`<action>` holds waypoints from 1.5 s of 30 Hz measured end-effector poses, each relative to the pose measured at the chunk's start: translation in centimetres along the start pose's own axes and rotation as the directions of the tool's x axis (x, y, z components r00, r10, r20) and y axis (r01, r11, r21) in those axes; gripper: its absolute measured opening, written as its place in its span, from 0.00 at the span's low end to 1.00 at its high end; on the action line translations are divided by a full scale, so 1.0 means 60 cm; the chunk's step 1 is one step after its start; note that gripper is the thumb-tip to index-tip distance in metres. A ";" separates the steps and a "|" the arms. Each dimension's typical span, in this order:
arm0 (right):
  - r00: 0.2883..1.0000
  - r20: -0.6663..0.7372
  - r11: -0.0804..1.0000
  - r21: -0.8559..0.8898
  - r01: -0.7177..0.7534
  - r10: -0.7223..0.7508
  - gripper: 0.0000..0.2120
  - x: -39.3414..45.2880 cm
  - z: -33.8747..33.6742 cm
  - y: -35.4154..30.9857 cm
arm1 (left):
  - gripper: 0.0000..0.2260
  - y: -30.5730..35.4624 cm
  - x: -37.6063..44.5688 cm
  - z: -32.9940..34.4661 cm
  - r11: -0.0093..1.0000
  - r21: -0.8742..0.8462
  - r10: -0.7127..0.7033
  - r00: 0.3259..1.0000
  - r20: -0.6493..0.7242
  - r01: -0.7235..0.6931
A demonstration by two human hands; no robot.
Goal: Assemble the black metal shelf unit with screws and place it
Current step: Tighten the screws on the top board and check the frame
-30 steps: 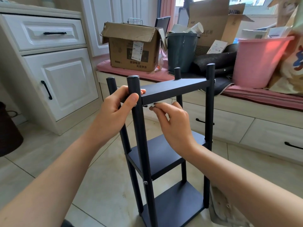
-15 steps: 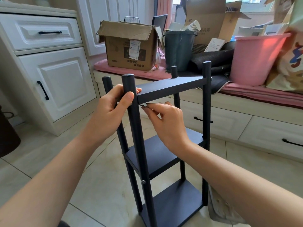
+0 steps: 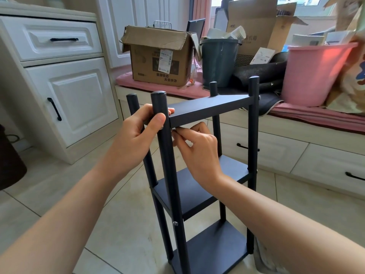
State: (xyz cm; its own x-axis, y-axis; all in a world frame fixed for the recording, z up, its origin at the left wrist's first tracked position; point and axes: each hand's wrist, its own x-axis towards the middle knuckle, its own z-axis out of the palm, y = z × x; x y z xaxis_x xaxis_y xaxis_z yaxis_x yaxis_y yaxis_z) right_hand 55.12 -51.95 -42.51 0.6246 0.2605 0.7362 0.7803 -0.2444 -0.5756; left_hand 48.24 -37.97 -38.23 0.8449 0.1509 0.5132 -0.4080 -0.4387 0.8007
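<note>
I am seeing the black shelf unit (image 3: 199, 186) standing upright on the floor tiles (image 3: 122, 224), centre frame. My left hand (image 3: 136, 135) is curling its fingers round the near post at ten o'clock; my right hand (image 3: 197, 149) is pinching something too small to identify under the top shelf.

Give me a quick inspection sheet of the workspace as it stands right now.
Surface: beige tiled floor; the unit stands on it.
Job's things: black shelf unit, upright, three shelves on four posts; screw head on the near post.
Clutter: cardboard box, dark bin, pink bucket on the window bench.
Hands: left hand grips the near post at the top shelf; right hand pinches something small under that shelf's corner, item hidden.
Cables: nothing seen.
Surroundings: white cabinet at left.
</note>
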 end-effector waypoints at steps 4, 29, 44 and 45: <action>0.998 -0.023 0.997 -0.044 0.058 -0.059 0.05 0.005 0.007 0.003 | 0.13 -0.005 0.004 -0.002 1.000 -0.003 -0.020 1.000 -0.008 0.020; 0.994 0.100 0.999 0.022 -0.040 0.038 0.08 -0.003 0.001 -0.001 | 0.15 -0.008 0.005 -0.010 1.000 -0.020 -0.001 1.000 0.011 0.002; 0.999 0.046 0.999 -0.035 0.010 -0.008 0.06 -0.002 -0.029 -0.005 | 0.15 -0.006 0.002 -0.011 1.000 0.003 -0.010 0.999 0.047 0.010; 0.999 0.044 0.999 -0.030 0.011 -0.010 0.06 -0.002 -0.027 -0.005 | 0.14 -0.005 0.002 -0.011 1.000 0.000 -0.011 0.999 0.046 0.011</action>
State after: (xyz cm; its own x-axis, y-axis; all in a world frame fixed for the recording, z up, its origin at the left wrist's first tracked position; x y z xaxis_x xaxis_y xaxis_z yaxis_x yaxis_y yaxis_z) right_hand 54.76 -53.39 -41.83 0.6178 0.3039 0.7252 0.7859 -0.2693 -0.5567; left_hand 48.24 -37.25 -38.23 0.8641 0.1149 0.4899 -0.3988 -0.4373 0.8060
